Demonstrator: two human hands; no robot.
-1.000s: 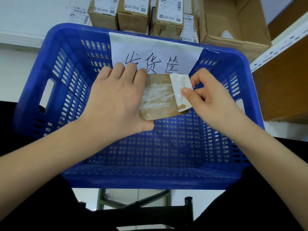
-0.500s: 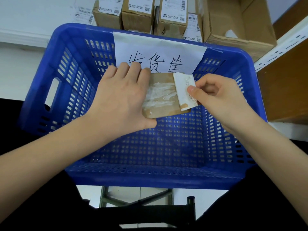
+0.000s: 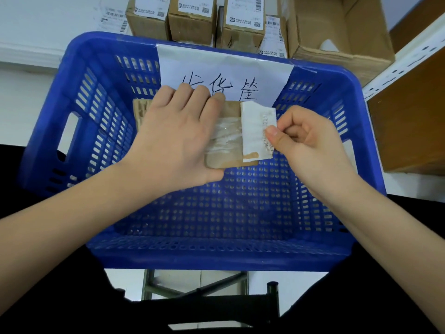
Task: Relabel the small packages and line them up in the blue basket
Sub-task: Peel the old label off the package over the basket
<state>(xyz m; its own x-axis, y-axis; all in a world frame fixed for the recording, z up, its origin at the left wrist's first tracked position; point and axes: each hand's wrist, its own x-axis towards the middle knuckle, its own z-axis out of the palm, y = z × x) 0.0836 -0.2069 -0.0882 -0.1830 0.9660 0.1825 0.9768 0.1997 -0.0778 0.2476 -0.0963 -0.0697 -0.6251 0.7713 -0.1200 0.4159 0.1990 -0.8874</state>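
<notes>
The right hand (image 3: pixel 310 145) pinches the free edge of a white label (image 3: pixel 256 131) between thumb and curled fingers, the label peeled most of the way off and attached only along its left side. Just to the left of that pinch lies the small brown package (image 3: pixel 228 155), held flat by the left hand (image 3: pixel 178 138), whose straight fingers press across its top. Under the lifted label the cardboard shows a whitish, torn patch of residue. Both hands work over the blue basket (image 3: pixel 72 97), close to its far wall, where a paper sign (image 3: pixel 224 71) with handwritten characters hangs. Beyond that wall, further from the hands, stands a row of labelled cartons (image 3: pixel 190 22).

To finish this peel cleanly, I'd judge the pull should stay low and steady, folded back over the package rather than lifted straight up, with the left hand bearing down near the peel line so the box doesn't shift or tear further.
</notes>
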